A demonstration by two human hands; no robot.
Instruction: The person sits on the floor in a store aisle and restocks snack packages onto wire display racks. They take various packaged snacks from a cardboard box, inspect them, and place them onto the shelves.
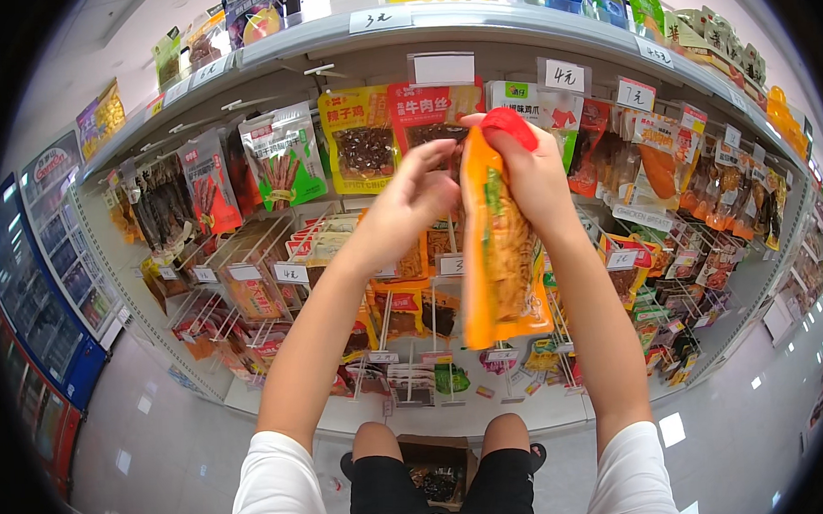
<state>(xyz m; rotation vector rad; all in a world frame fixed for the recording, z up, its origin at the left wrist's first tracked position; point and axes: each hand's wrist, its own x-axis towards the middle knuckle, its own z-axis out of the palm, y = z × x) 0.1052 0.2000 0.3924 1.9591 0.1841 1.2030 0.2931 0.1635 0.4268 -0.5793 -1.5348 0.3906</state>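
Observation:
My right hand (527, 178) grips the top of an orange snack packet (507, 244) with a clear window showing brown food inside. The packet hangs down from the hand in front of the shelf, and there may be more than one packet there. Red covers part of its upper end by my thumb. My left hand (413, 197) is raised just left of the packet, fingers bent and apart, with nothing seen in it. Behind the hands hang a red packet (435, 114) and a yellow packet (359, 140) of dark dried meat.
Pegs around hold many snack packets, among them a green and white one (283, 157). A top shelf (438, 15) juts out above the hands. An open cardboard box (433, 444) with dark packets stands on the floor between my legs. Blue drink fridges (50, 282) stand at the left.

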